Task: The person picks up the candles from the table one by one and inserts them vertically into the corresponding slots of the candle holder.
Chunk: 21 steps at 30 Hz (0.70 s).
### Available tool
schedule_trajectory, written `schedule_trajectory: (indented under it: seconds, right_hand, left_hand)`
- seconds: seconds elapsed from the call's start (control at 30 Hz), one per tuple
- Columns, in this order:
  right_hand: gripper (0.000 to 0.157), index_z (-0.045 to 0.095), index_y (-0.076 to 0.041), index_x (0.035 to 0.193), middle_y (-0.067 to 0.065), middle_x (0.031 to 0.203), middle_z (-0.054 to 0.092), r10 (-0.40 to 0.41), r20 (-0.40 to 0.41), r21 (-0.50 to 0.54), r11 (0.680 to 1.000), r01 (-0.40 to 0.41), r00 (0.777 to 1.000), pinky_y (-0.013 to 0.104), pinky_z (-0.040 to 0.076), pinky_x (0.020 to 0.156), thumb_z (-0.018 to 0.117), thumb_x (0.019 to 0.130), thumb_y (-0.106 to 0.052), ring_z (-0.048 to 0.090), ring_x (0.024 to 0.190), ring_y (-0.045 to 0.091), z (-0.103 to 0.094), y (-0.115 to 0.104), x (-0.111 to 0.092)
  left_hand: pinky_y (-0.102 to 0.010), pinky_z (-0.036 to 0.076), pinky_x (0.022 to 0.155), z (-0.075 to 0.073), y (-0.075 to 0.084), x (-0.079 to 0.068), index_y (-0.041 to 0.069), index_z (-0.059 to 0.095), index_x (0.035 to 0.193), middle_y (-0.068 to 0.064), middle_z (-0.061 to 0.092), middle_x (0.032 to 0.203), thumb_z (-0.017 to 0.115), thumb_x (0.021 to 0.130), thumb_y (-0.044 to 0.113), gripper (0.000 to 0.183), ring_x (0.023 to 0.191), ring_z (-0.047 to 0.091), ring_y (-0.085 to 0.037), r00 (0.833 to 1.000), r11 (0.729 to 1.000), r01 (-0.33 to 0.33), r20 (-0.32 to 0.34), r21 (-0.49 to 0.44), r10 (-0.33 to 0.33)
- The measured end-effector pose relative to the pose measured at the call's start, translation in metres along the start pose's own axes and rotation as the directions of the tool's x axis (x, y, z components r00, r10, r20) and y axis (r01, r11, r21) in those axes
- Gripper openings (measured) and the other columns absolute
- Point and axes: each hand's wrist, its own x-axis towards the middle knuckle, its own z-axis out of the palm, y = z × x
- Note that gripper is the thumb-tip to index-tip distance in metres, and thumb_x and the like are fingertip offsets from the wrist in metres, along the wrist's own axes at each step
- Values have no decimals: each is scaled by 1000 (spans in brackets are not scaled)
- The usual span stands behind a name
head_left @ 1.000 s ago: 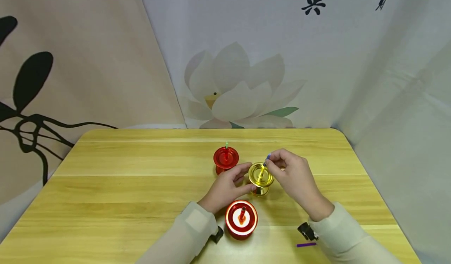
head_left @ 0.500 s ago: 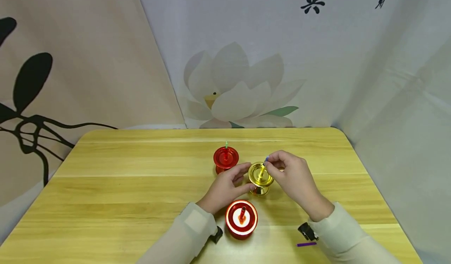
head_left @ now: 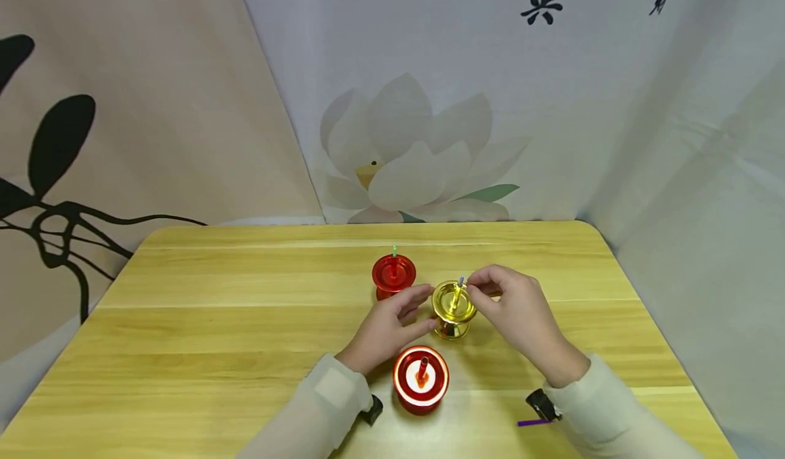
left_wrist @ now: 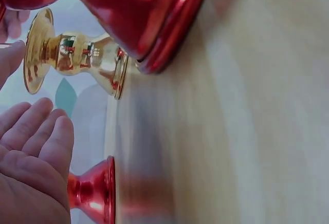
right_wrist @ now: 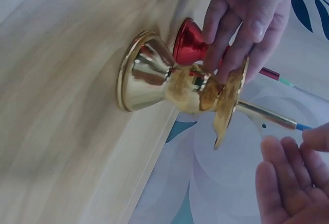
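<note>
A gold candle holder with a broad dish stands upright on the table. From the tube in its middle rises a short thin blue candle. My right hand is just right of that candle, its thumb and fingers bent, fingertips right beside the candle's top. In the right wrist view, the thumb overlaps the end of the blue candle. My left hand lies to the left of the gold holder, fingers and thumb spread around its dish without gripping it.
A red candle holder with a pale green candle stands behind my left hand. Nearer the front is another red holder, its tube without a candle. A purple candle lies by the right wrist. Printed curtains hang behind the table.
My right hand has drawn back to the right, and its fingertips have come away from the blue candle, which stays upright in the tube. The left hand has eased slightly left.
</note>
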Motion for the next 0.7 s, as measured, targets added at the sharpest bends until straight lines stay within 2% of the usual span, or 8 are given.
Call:
schedule_trajectory:
  seconds: [0.2, 0.4, 0.57, 0.7]
  right_hand:
    - [3, 74, -11, 93, -5, 88, 73, -7, 34, -37, 999, 8, 999, 40, 59, 75, 73, 91, -10, 69, 82, 14, -5, 5, -9]
    - [6, 74, -12, 91, -7, 87, 72, 18, 137, -49, 999, -11, 990, 36, 60, 73, 75, 88, -8, 68, 80, 9, -11, 7, -22]
    - [6, 72, -13, 87, -10, 80, 67, 38, 244, -104, 995, -13, 969, 24, 54, 63, 74, 88, -8, 60, 71, 4, -18, 13, -32]
    - [7, 72, -13, 85, -13, 73, 62, 45, 338, -136, 991, 1, 940, 22, 49, 57, 72, 88, -8, 54, 65, 2, -21, 22, -41]
  left_hand:
    - [-29, 44, 108, -5, 1, -6, 9, 51, 146, 0, 55, 146, 77, 91, 19, 62, 135, 51, -18, 1000, 1000, -2, -11, 4, 2]
    - [-29, 44, 108, -9, 2, -13, 8, 51, 146, 0, 55, 146, 77, 90, 19, 62, 135, 51, -14, 1000, 1000, -2, -22, 11, 3]
    - [-31, 44, 108, -12, 1, -19, 12, 52, 145, 2, 55, 145, 78, 90, 23, 62, 135, 50, -13, 999, 1000, 20, -35, 6, -20]
    - [-33, 44, 109, -14, 2, -25, 16, 54, 144, -1, 55, 146, 78, 89, 23, 60, 135, 50, -14, 999, 1000, 25, -42, -2, -25]
